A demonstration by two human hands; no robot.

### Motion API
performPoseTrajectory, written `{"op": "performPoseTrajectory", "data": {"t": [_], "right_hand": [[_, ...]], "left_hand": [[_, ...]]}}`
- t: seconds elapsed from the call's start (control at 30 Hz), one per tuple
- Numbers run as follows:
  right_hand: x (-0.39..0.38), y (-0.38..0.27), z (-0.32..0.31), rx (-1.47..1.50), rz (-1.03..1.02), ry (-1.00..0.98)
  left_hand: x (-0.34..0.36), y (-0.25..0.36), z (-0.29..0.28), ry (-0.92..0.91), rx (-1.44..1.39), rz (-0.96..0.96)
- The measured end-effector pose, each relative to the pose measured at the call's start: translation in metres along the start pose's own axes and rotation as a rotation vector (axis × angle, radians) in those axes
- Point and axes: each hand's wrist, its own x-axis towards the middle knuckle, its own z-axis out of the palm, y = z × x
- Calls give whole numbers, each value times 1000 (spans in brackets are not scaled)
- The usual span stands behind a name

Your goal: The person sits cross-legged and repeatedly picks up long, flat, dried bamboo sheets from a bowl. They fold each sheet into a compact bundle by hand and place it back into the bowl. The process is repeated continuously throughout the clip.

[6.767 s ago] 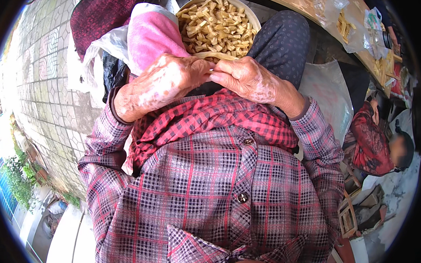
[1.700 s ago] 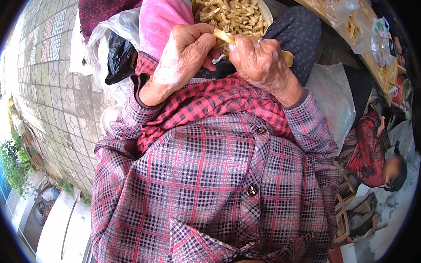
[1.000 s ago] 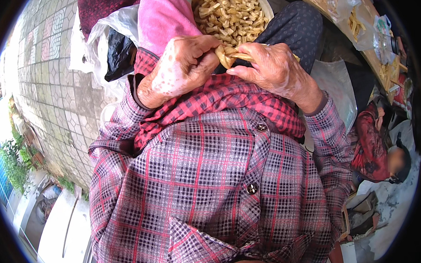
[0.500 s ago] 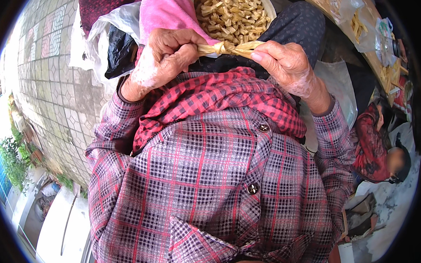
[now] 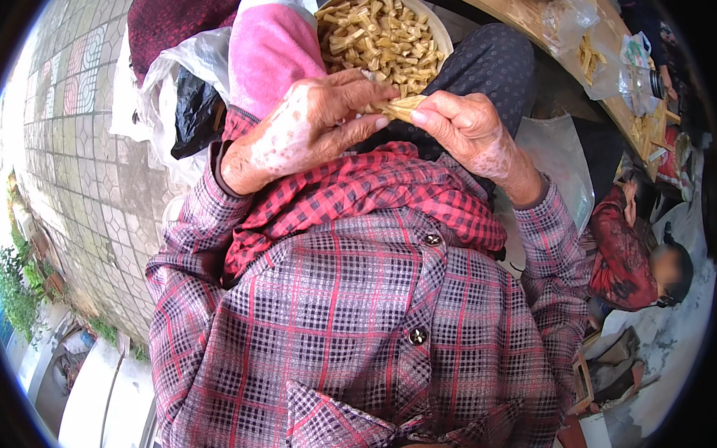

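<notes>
My left hand (image 5: 311, 123) is closed on a yellowish, knotted strip (image 5: 403, 107), its thumb and fingers partly covering the left end. My right hand (image 5: 470, 129) pinches the same strip by its right part, thumb on top. Both hands are above my lap, between a pink cloth (image 5: 265, 45) over my left knee and my dark dotted trouser leg (image 5: 495, 65). Just beyond them sits a pale round container (image 5: 443, 39) full of short, similar yellowish knotted pieces (image 5: 375, 30). A red checked cloth (image 5: 357, 184) lies bunched at my waist.
A long wooden board (image 5: 619, 112) on the right carries plastic bags and loose yellowish strips (image 5: 590, 58). A person in red (image 5: 620, 254) is at the right. Plastic bags (image 5: 197, 111) and maroon cloth (image 5: 170, 21) lie left, beside paving (image 5: 88, 178). Plants (image 5: 25, 283) line the far left.
The strip was stretched between my hands with its knot showing; now my hands are closer and lower, and my left fingers have moved right over the knot. The view has shifted slightly.
</notes>
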Motion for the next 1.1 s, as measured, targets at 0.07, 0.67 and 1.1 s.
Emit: {"op": "performPoseTrajectory", "data": {"t": [0.07, 0.67, 1.1], "right_hand": [[-2, -1, -2, 16, -7, -2], [-18, -38, 16, -52, -238, -220], [41, -16, -34, -96, -34, -18]], "left_hand": [[7, 3, 5, -47, 84, 10], [-37, 35, -46, -365, -96, -10], [11, 2, -79, 10, -100, -200]]}}
